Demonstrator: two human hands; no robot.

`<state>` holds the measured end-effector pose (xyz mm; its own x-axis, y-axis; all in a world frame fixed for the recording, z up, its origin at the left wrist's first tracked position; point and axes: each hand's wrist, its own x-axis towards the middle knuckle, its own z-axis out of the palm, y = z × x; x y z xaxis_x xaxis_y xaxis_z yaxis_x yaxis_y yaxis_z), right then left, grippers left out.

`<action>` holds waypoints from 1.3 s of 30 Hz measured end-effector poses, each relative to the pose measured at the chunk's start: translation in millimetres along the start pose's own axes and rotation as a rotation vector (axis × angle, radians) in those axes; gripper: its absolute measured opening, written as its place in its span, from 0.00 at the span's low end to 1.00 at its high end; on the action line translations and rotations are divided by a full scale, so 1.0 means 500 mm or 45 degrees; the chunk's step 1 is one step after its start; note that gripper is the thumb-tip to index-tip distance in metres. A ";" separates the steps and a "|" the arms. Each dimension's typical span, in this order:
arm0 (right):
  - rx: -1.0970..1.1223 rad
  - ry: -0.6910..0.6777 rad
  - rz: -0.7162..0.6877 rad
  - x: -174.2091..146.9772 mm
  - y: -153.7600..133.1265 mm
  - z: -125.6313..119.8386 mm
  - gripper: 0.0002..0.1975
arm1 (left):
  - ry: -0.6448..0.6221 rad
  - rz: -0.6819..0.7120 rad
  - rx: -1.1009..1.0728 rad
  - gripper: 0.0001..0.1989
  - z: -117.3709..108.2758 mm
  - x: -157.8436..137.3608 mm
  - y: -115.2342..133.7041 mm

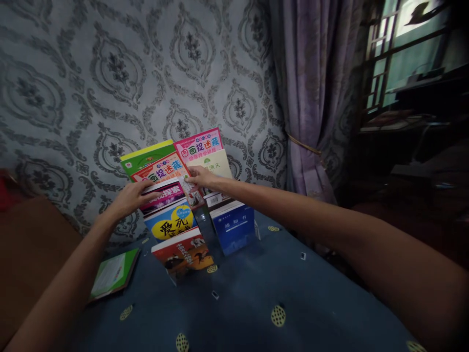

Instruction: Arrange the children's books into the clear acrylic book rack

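Two rows of books stand upright on a table. In the left row, my left hand (141, 195) is closed at the left edge of a purple book (166, 194), with fingers across its cover. My right hand (201, 178) closes at that book's upper right corner; some fingers are hidden behind. Behind it rise an orange-red picture book (164, 167) and a green book with a yellow top (148, 151). In front stand a blue-and-yellow book (174, 222) and a red-orange book (185, 252).
The right row holds a pink book (200, 142), a pale green book (220, 164) and a blue book (234, 229). A green-edged book (114, 274) lies flat at left, near a brown box (32, 259). Patterned wallpaper and a purple curtain (308, 98) stand behind the blue tablecloth (249, 293).
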<state>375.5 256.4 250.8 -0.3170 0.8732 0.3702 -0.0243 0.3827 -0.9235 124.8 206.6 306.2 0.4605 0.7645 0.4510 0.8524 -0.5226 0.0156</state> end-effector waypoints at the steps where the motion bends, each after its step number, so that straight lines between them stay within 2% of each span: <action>1: -0.007 0.009 0.010 -0.001 0.000 0.002 0.11 | 0.027 0.001 -0.039 0.26 0.000 -0.004 0.000; 4: -0.019 0.048 0.018 -0.004 0.000 0.007 0.10 | 0.243 -0.098 -0.173 0.23 0.000 -0.013 -0.008; 6: -0.009 0.059 0.013 -0.005 0.002 0.009 0.09 | 0.453 -0.287 -0.221 0.21 0.001 -0.012 -0.021; 8: 0.015 0.056 0.012 -0.006 0.003 0.011 0.10 | 0.572 -0.474 -0.285 0.18 0.001 -0.006 -0.037; 10: 0.028 0.060 0.016 -0.007 0.005 0.011 0.11 | 0.533 -0.523 -0.416 0.17 -0.001 0.001 -0.051; 13: 0.024 0.071 0.023 -0.007 0.007 0.013 0.11 | 0.443 -0.496 -0.599 0.17 -0.006 0.003 -0.057; 17: 0.004 0.051 0.012 -0.003 0.013 0.016 0.10 | 0.589 -0.435 -0.425 0.14 -0.001 -0.008 -0.043; 20: 0.031 0.020 -0.012 -0.002 0.018 0.015 0.10 | 0.551 -0.348 -0.383 0.14 0.007 -0.017 -0.039; 24: 0.076 -0.013 0.010 -0.004 0.016 0.014 0.10 | 0.461 -0.506 -0.748 0.17 0.016 -0.020 -0.048; 27: 0.054 -0.037 0.040 -0.005 0.011 0.017 0.11 | 0.426 -0.516 -0.925 0.22 0.017 -0.017 -0.055; 30: -0.112 -0.058 0.028 -0.005 0.007 0.025 0.10 | 0.406 -0.464 -0.985 0.24 0.015 -0.015 -0.055; 33: -0.366 -0.077 0.053 0.002 0.009 0.030 0.07 | 0.454 -0.436 -0.993 0.24 0.010 -0.013 -0.052; 39: -0.570 -0.097 0.132 0.024 0.018 0.024 0.07 | 0.467 -0.457 -0.947 0.21 0.010 -0.012 -0.047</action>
<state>360.3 266.6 245.8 -0.3650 0.8956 0.2543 0.4174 0.4015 -0.8152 103.2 216.1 298.6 -0.0189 0.8269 0.5621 0.4907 -0.4821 0.7258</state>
